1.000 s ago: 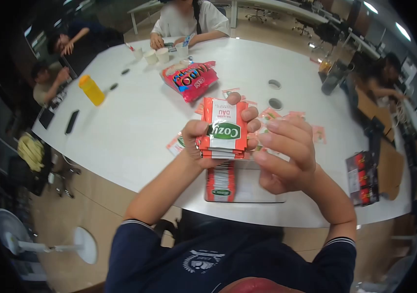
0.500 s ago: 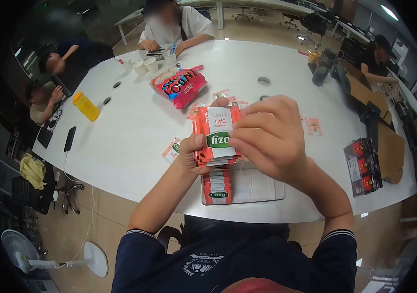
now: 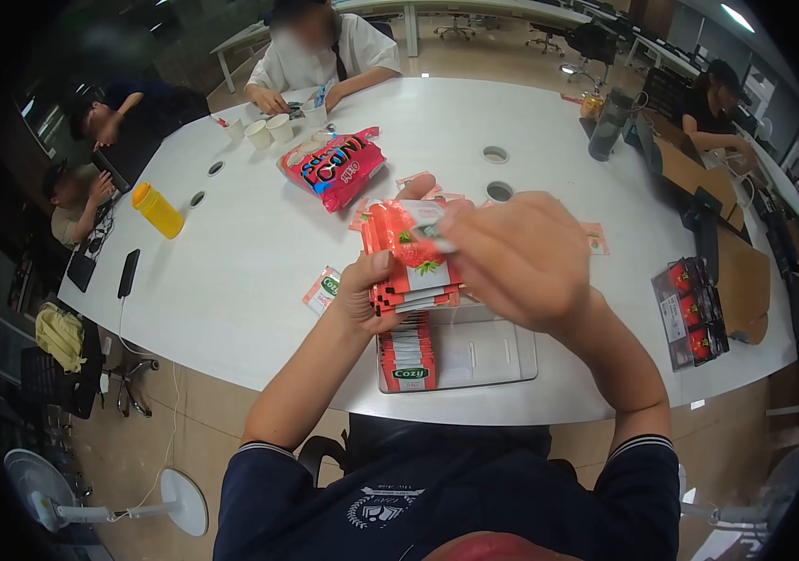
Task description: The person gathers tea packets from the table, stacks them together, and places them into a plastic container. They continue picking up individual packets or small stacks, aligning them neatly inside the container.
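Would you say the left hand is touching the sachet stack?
Touching: in the head view, the left hand grips the sachet stack, its thumb lying over one edge.

1. On the table point(image 3: 250, 318), by its near edge, sits a container point(image 3: 485, 353); a row of sachets point(image 3: 409, 352) lines its left side.
2. Above the container's far side, the left hand point(image 3: 365, 292) holds a stack of sachets point(image 3: 409, 276); the right hand point(image 3: 532, 266) is at the stack's right, a blurred sachet point(image 3: 429, 231) at its fingertips.
3. One loose sachet point(image 3: 323, 290) lies left of the left hand; another point(image 3: 596, 238) lies right of the right hand.
4. Behind the stack, toward the far edge, lies a snack bag point(image 3: 332, 168); cups point(image 3: 279, 128) stand behind it, farther left.
5. Near the left edge: a bottle point(image 3: 158, 211), a phone point(image 3: 128, 273) before it.
6. Near the right edge: a pack point(image 3: 691, 316), a tumbler point(image 3: 611, 125) farther back.
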The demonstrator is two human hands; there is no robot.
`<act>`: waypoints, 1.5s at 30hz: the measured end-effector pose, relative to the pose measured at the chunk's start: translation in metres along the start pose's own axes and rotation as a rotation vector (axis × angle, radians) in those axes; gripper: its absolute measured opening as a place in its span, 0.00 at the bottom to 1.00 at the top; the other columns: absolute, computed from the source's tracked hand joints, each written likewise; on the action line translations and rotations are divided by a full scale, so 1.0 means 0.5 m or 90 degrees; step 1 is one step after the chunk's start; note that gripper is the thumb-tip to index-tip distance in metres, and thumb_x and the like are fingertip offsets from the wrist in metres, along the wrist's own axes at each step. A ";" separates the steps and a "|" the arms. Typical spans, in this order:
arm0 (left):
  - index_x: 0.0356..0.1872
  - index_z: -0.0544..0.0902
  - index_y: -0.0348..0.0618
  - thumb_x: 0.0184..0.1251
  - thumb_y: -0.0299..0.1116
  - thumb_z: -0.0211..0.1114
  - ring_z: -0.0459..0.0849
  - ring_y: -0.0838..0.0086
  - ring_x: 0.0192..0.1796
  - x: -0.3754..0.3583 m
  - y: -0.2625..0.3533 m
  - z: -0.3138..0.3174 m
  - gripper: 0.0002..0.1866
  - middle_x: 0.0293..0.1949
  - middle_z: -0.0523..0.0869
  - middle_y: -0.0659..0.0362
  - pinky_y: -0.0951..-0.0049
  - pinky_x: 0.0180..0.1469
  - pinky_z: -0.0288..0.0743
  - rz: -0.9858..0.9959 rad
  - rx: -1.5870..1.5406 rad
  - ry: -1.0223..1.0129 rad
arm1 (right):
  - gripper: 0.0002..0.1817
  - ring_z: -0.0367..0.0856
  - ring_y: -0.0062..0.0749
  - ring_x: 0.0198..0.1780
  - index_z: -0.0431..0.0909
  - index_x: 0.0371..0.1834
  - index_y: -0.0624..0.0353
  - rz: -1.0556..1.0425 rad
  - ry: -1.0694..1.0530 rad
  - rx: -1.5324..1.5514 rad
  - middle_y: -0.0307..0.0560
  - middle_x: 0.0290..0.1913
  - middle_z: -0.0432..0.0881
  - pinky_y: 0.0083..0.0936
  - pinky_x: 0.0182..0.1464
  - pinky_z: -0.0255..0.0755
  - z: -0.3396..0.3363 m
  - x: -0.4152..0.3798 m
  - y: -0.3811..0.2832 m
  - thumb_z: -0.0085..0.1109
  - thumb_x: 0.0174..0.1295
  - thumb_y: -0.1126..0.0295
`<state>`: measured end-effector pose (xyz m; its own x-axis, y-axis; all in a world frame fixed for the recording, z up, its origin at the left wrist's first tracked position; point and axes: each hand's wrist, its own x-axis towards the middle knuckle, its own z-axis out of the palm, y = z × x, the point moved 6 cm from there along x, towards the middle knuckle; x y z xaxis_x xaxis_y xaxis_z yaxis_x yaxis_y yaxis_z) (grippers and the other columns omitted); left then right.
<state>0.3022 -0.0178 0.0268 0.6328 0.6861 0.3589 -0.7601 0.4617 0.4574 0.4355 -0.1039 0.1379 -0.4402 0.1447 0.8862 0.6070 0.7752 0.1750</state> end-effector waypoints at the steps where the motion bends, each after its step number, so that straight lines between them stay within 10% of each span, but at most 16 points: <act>1: 0.85 0.54 0.54 0.59 0.36 0.81 0.80 0.40 0.72 -0.001 0.000 -0.002 0.56 0.75 0.72 0.38 0.38 0.63 0.88 -0.010 0.010 0.009 | 0.19 0.89 0.36 0.36 0.88 0.47 0.63 -0.014 -0.021 0.011 0.50 0.40 0.89 0.28 0.33 0.80 0.011 -0.002 -0.005 0.75 0.49 0.78; 5: 0.84 0.55 0.55 0.59 0.34 0.81 0.79 0.45 0.73 -0.006 -0.003 -0.010 0.55 0.74 0.74 0.43 0.40 0.64 0.88 -0.068 0.033 0.044 | 0.22 0.92 0.39 0.45 0.84 0.58 0.67 0.002 -0.048 0.024 0.51 0.45 0.91 0.27 0.38 0.86 0.012 -0.010 0.005 0.69 0.58 0.84; 11: 0.84 0.55 0.52 0.54 0.34 0.84 0.74 0.48 0.78 0.016 0.023 -0.007 0.58 0.75 0.73 0.43 0.45 0.77 0.76 0.103 0.270 0.045 | 0.14 0.92 0.27 0.35 0.82 0.61 0.70 0.677 0.153 0.608 0.53 0.51 0.90 0.21 0.36 0.88 0.044 -0.069 0.079 0.59 0.74 0.81; 15: 0.85 0.53 0.53 0.51 0.36 0.87 0.70 0.47 0.80 0.032 0.035 0.021 0.62 0.74 0.73 0.43 0.44 0.81 0.70 0.220 0.347 0.028 | 0.16 0.90 0.23 0.32 0.82 0.62 0.73 0.806 0.035 0.722 0.52 0.43 0.90 0.16 0.32 0.85 0.111 -0.118 0.058 0.63 0.75 0.77; 20: 0.86 0.49 0.59 0.60 0.44 0.83 0.74 0.44 0.78 0.028 0.059 0.022 0.60 0.71 0.75 0.45 0.44 0.78 0.74 0.210 0.339 0.024 | 0.17 0.81 0.19 0.25 0.90 0.56 0.64 0.502 -0.122 0.495 0.39 0.32 0.88 0.22 0.28 0.75 0.094 -0.085 0.000 0.76 0.65 0.73; 23: 0.86 0.49 0.59 0.65 0.46 0.79 0.77 0.45 0.74 0.024 0.049 0.015 0.55 0.70 0.75 0.46 0.46 0.78 0.75 0.205 0.248 0.045 | 0.17 0.86 0.28 0.34 0.91 0.50 0.60 0.126 0.006 0.062 0.38 0.36 0.88 0.26 0.36 0.79 0.046 -0.055 -0.021 0.80 0.60 0.66; 24: 0.86 0.52 0.59 0.73 0.47 0.72 0.77 0.49 0.74 0.020 0.041 0.012 0.47 0.72 0.75 0.47 0.49 0.79 0.74 0.208 0.234 0.045 | 0.22 0.86 0.41 0.53 0.88 0.51 0.57 0.070 0.045 -0.028 0.43 0.47 0.86 0.38 0.54 0.80 0.056 -0.087 -0.024 0.75 0.62 0.53; 28: 0.83 0.59 0.56 0.86 0.50 0.58 0.74 0.60 0.78 0.011 -0.020 0.016 0.33 0.75 0.72 0.51 0.50 0.80 0.72 0.152 0.082 0.082 | 0.35 0.74 0.54 0.70 0.80 0.62 0.56 0.092 0.072 -0.101 0.53 0.60 0.80 0.60 0.76 0.59 0.110 -0.059 0.006 0.49 0.75 0.34; 32: 0.83 0.64 0.58 0.88 0.57 0.50 0.73 0.64 0.79 0.015 -0.035 0.019 0.31 0.76 0.73 0.58 0.55 0.78 0.73 0.130 0.091 0.127 | 0.37 0.76 0.55 0.68 0.77 0.57 0.58 0.101 0.096 -0.092 0.52 0.59 0.80 0.61 0.76 0.58 0.114 -0.051 0.026 0.45 0.75 0.30; 41: 0.63 0.80 0.55 0.85 0.54 0.57 0.84 0.70 0.65 0.021 -0.033 0.038 0.19 0.60 0.86 0.62 0.61 0.69 0.79 0.104 0.040 0.227 | 0.42 0.78 0.54 0.65 0.76 0.63 0.59 0.066 0.047 -0.034 0.52 0.57 0.80 0.58 0.70 0.65 0.109 -0.040 0.027 0.54 0.69 0.27; 45: 0.57 0.80 0.53 0.84 0.51 0.61 0.85 0.71 0.63 0.023 -0.012 0.023 0.16 0.55 0.87 0.60 0.63 0.67 0.80 0.121 0.028 0.241 | 0.36 0.81 0.49 0.59 0.79 0.64 0.62 0.062 -0.034 -0.029 0.51 0.55 0.82 0.50 0.64 0.69 0.092 -0.043 0.025 0.71 0.62 0.45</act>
<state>0.3156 -0.0190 0.0376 0.3774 0.9182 0.1203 -0.8453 0.2885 0.4496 0.4221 -0.0691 0.1012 -0.4116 0.2521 0.8758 0.6779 0.7270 0.1093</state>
